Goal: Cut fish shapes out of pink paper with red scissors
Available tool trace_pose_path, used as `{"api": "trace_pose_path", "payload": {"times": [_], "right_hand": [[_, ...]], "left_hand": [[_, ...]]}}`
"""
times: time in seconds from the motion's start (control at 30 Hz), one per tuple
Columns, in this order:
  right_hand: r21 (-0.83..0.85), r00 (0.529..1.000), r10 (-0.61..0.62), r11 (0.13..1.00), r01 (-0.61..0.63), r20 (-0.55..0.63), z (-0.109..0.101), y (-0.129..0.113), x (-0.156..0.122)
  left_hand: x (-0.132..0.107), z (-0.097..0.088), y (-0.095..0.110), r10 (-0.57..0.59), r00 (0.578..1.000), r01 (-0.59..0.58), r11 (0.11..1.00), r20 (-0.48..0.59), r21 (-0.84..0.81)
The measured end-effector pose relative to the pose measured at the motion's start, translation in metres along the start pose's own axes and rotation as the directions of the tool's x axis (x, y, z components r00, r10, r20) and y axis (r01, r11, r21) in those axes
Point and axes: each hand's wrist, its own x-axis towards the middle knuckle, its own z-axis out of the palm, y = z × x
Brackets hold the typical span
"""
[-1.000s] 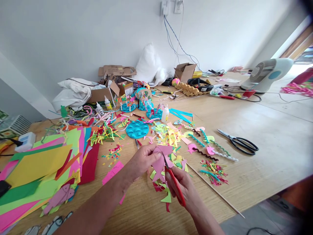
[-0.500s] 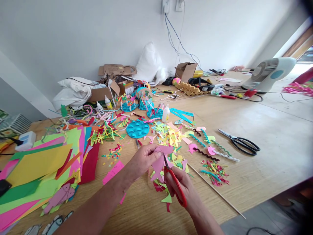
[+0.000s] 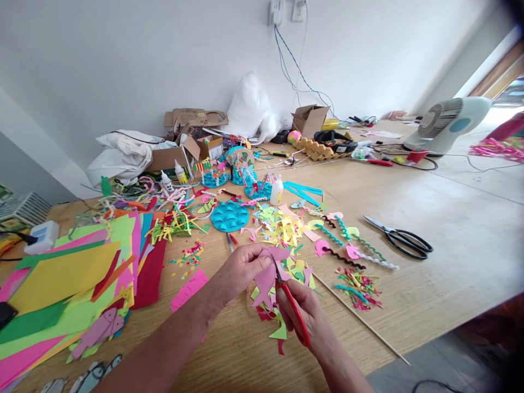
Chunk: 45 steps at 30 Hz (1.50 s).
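My left hand pinches a pink paper shape just above the wooden table. My right hand is wrapped round red-handled scissors, whose blades reach into the lower edge of the pink shape. Under both hands lies a heap of yellow, green and pink paper offcuts.
Stacked coloured paper sheets lie at left. A thin wooden stick and black scissors lie at right. Blue paper discs, glue bottles, cardboard boxes and a fan stand farther back. Twisted pipe cleaners lie beside the scraps.
Both hands stay in nearly the same place; the scissors keep working at the pink shape, with only a slight shift of the head view.
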Motion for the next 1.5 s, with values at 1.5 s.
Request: {"api": "trace_pose_path", "payload": {"times": [1.5], "right_hand": [[-0.078,0.998,-0.056,0.995,0.057,0.011,0.000,0.005,-0.001]], "left_hand": [[-0.001,-0.002,0.001,-0.075,0.994,0.062,0.987,0.080,0.151]]}}
